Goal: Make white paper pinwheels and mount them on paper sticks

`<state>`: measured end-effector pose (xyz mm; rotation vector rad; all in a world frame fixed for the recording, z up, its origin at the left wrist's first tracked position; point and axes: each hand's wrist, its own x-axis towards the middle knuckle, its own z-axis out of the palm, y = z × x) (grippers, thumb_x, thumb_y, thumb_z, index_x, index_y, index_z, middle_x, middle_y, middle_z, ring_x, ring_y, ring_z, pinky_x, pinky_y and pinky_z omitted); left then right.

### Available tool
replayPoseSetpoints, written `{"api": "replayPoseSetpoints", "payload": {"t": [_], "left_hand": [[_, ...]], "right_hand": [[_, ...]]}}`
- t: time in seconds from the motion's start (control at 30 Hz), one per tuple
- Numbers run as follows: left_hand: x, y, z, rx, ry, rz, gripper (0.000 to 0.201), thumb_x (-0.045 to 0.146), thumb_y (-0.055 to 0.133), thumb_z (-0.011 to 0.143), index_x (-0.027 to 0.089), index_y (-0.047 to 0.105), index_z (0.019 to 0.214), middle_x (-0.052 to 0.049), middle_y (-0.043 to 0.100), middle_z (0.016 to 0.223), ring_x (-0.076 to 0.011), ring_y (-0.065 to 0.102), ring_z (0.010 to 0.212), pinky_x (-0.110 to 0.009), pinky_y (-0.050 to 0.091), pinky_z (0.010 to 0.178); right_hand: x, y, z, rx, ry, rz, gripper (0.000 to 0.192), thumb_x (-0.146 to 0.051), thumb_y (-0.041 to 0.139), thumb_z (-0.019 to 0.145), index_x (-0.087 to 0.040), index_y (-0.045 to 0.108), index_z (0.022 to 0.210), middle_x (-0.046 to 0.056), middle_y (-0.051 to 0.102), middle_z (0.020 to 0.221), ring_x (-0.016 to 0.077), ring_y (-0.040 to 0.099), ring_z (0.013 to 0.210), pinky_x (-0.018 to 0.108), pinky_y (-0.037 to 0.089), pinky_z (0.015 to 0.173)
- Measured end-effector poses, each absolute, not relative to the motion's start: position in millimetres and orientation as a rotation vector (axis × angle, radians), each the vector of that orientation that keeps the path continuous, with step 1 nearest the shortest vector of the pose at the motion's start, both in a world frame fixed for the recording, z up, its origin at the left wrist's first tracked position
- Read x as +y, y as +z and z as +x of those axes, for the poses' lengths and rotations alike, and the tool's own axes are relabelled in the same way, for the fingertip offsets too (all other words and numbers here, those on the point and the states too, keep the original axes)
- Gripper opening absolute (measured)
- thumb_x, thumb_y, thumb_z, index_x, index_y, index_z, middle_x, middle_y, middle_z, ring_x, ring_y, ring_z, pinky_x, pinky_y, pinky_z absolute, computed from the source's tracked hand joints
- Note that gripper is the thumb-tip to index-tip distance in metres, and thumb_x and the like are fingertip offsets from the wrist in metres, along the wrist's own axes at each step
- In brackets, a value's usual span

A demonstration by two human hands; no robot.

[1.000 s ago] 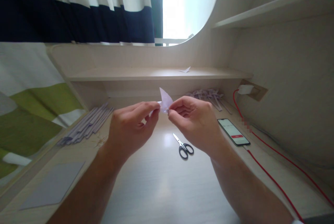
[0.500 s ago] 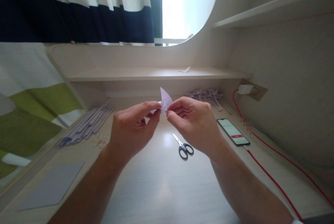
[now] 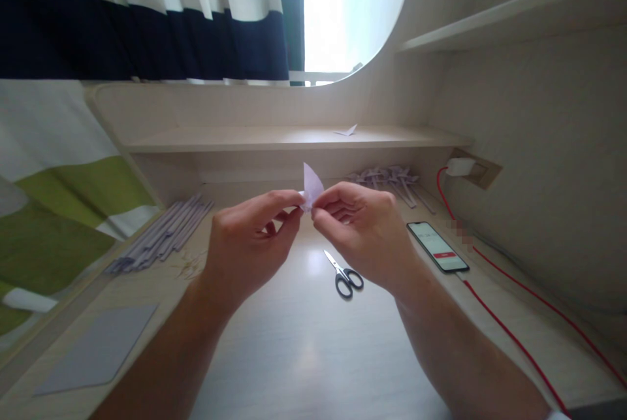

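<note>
Pinching pointed pale-lilac paper piece with left fingers and right fingers, centre frame; seemingly shaping folds, next needing steady pressure.

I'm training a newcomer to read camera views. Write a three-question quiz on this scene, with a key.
1. True or false: the scissors lie on the desk, held by neither hand.
2. Choose: the cable leading from the near end of the phone is (a) blue, (b) red, (c) green.
3. What do the left hand and right hand pinch?

Key: 1 true; 2 b; 3 a small, pale paper piece.
</note>
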<state>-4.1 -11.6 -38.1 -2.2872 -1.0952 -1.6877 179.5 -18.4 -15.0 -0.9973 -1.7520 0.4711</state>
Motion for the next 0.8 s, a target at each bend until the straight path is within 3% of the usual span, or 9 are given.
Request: {"api": "replayPoseSetpoints", "payload": {"t": [0.8], "left_hand": [[-11.4,-38.6,-3.9,-1.059,-1.595,-2.283,0.023,0.008,0.078,0.086,0.021,0.078,0.104,0.002,0.083,0.094,-0.0072,0.075,0.068,-0.015,0.059,0.062]], "right_hand": [[-16.6,-15.7,180.6,-1.786,0.448,-0.997,0.013,-0.013,0.069,0.085,-0.018,0.08,0.087,-0.001,0.082,0.078,0.0123,0.077,0.071,0.019,0.058,0.069]]}}
